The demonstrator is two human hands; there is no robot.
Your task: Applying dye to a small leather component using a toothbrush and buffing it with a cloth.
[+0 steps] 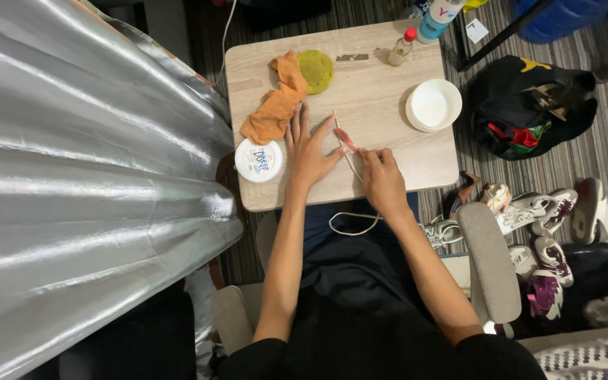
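My left hand (308, 146) lies flat on the small wooden table (381, 105), fingers spread, pressing down a thin white cord (350, 165) that runs across the table and loops off its front edge. My right hand (381, 177) grips a small pink-handled tool (346, 138) whose tip rests on the cord next to my left thumb. A round white tub (259, 160) with a printed lid sits just left of my left hand.
An orange cloth (276, 102) and a green round sponge (316, 70) lie at the table's back left. A white bowl (433, 105) and small red-capped bottle (402, 47) stand to the right. Silver fabric (72, 183) fills the left. Shoes (543, 218), a chair armrest (488, 260) and a black bag (529, 105) sit at right.
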